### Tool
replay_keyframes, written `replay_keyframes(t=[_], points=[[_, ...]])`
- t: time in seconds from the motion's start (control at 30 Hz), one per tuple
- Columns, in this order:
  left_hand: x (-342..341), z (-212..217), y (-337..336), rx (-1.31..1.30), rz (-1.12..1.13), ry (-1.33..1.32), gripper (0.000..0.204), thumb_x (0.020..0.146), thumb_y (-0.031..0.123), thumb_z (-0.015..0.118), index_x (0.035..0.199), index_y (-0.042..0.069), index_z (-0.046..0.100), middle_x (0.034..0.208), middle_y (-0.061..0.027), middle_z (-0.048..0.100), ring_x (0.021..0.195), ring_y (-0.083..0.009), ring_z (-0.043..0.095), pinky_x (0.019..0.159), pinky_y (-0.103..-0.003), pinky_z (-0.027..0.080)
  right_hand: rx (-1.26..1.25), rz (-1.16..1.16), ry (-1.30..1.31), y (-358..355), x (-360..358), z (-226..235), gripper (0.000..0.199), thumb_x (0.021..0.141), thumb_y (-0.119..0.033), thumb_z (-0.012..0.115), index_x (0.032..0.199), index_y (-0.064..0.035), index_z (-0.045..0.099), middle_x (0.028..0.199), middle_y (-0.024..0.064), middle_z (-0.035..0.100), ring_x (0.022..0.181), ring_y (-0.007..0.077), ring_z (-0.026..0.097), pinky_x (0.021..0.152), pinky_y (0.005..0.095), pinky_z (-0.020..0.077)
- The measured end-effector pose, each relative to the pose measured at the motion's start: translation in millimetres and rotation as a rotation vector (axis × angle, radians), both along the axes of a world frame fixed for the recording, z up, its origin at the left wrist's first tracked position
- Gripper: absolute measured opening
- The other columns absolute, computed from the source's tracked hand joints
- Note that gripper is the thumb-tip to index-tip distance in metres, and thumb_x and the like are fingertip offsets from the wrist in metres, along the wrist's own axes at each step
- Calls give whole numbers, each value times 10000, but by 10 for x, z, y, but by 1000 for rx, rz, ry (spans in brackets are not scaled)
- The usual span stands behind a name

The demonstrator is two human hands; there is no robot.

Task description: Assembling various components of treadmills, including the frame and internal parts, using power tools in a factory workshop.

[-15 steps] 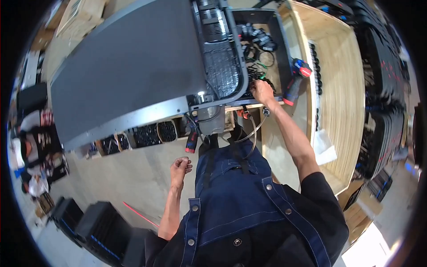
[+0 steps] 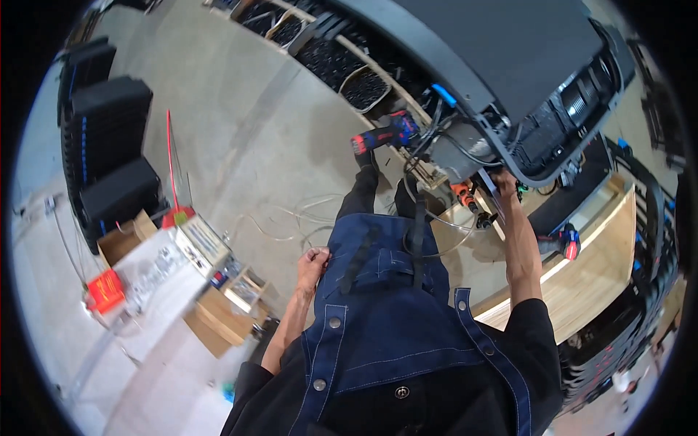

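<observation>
My right hand (image 2: 504, 179) reaches in beside the rounded corner of a large dark grey panelled unit (image 2: 523, 43), over the near end of a black tray (image 2: 574, 190). The unit's frame and the hand's own back hide its fingers, so what they hold, if anything, does not show. Small dark and green parts lie next to it in the tray. My left hand (image 2: 313, 266) hangs low beside my blue apron (image 2: 392, 305), fingers curled in, with nothing visible in them. An orange-and-black tool (image 2: 467, 198) hangs just left of my right forearm.
A cordless driver (image 2: 389, 134) hangs under the unit; another (image 2: 569, 242) lies by the tray, near a wooden crate (image 2: 582, 291). Bins of black parts (image 2: 365, 89) line the unit's underside. Clear hoses (image 2: 305, 211) trail on the floor. A white table (image 2: 145, 312) stands left.
The view has swung left, so the unit now sits upper right and the white table shows. My right hand stays at the tray's near end; my left hand is closer to the apron.
</observation>
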State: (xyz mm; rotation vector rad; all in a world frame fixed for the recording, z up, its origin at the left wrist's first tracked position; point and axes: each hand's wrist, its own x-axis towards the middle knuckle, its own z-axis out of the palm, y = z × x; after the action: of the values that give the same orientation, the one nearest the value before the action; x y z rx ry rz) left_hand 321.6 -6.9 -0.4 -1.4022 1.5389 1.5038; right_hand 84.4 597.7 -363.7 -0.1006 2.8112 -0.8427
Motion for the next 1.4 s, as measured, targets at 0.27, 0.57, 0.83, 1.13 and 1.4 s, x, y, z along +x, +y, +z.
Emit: replay_keyframes(t=[0.27, 0.57, 0.83, 1.13, 1.4], points=[[376, -517, -204, 78, 86, -2, 264, 954, 314, 719, 1053, 69, 695, 912, 3, 689, 724, -72, 579, 641, -237, 485, -219, -602, -288, -197, 123, 1990, 399, 832, 10, 639, 1225, 4, 573, 940, 86, 702, 684, 169, 664, 653, 320, 533], [86, -1476, -1012, 294, 3, 104, 405, 1000, 366, 653, 1205, 17, 631, 1005, -89, 712, 827, -143, 670, 765, -295, 573, -614, -604, -306, -3439, 1130, 4026, 199, 937, -96, 720, 1094, 18, 682, 890, 86, 736, 774, 151, 682, 750, 311, 577], [162, -1616, -951, 655, 88, 160, 362, 1089, 331, 482, 1007, 15, 638, 844, -75, 671, 725, -164, 635, 664, -312, 506, -731, -201, -867, -5352, 1854, 1737, 114, 881, -10, 765, 993, -2, 742, 946, 57, 703, 849, 123, 663, 781, 272, 546], [953, -2876, -1008, -474, -490, 255, 146, 970, 137, 586, 988, 20, 671, 1045, -170, 648, 977, -387, 592, 871, -478, 450, -158, -252, -950, -4732, 1014, -2388, 269, 883, -173, 729, 1099, -39, 638, 810, 82, 706, 666, 194, 679, 593, 352, 559], [903, -3042, -1256, -419, -431, -110, 178, 908, 168, 597, 1011, 88, 718, 1072, -95, 665, 1054, -309, 574, 975, -461, 374, 579, 457, -372, -5207, 395, -3855, 395, 835, -84, 676, 1196, -59, 517, 1141, 207, 635, 1054, 388, 663, 838, 508, 558]])
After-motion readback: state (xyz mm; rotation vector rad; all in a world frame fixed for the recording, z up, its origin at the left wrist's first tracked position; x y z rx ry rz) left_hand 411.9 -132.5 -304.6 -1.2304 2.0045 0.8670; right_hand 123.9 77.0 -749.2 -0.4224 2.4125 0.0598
